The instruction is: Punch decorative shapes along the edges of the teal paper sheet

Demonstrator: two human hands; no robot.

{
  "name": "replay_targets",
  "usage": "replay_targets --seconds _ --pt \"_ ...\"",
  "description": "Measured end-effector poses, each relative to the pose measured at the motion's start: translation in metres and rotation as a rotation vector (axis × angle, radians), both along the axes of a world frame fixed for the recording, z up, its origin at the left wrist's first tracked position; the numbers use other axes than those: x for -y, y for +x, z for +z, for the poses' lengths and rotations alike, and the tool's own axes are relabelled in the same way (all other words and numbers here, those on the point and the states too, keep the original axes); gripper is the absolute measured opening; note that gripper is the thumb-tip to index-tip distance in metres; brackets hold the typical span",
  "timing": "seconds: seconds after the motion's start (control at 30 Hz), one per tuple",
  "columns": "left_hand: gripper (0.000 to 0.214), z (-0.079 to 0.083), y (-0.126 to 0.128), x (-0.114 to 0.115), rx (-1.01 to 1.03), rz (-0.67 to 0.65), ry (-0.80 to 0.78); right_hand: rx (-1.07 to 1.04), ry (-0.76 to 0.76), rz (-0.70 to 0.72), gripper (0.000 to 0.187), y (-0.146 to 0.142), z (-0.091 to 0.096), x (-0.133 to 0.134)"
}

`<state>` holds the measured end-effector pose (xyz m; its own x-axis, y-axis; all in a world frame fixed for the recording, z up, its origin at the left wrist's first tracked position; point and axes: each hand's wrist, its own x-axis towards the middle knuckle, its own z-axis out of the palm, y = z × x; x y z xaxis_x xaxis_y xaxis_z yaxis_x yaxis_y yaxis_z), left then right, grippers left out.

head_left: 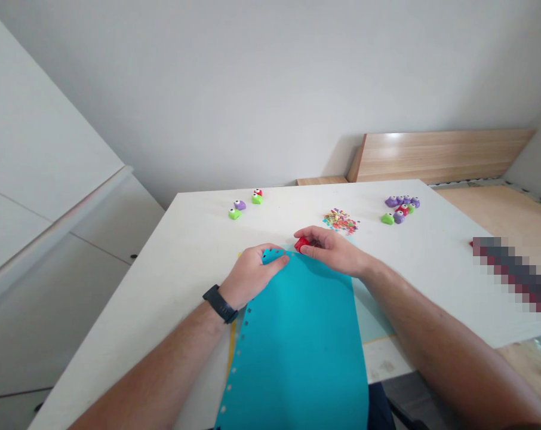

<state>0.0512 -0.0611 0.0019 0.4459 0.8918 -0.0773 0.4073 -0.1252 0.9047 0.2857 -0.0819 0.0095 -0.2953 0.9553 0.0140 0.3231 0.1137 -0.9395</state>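
A large blue sheet of paper (310, 334) rises toward me from the table, with small shapes cut out along its left and far edges. My left hand (255, 269) pinches its far left corner, thumb on top. In my right hand (331, 248) is a small red paper punch (301, 243), gripped between thumb and fingers at the sheet's far edge. Whether the paper sits inside the punch's slot, I cannot tell. Beyond my right hand lies a heap of small multicoloured paper cut-outs (340, 221).
Green, purple and red googly-eyed punches stand at the far left (239, 205) and, in a cluster, at the far right (400, 209) of the white table (199, 239). A yellow-edged sheet (378, 331) lies under the blue one. A pixelated dark-red object (516, 275) is at right.
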Motion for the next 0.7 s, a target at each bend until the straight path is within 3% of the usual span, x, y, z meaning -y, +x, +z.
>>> replay_targets --seconds 0.7 --pt "0.042 0.0021 0.0003 0.0010 0.010 0.004 0.014 0.079 0.039 0.051 0.046 0.0035 0.0041 0.0024"
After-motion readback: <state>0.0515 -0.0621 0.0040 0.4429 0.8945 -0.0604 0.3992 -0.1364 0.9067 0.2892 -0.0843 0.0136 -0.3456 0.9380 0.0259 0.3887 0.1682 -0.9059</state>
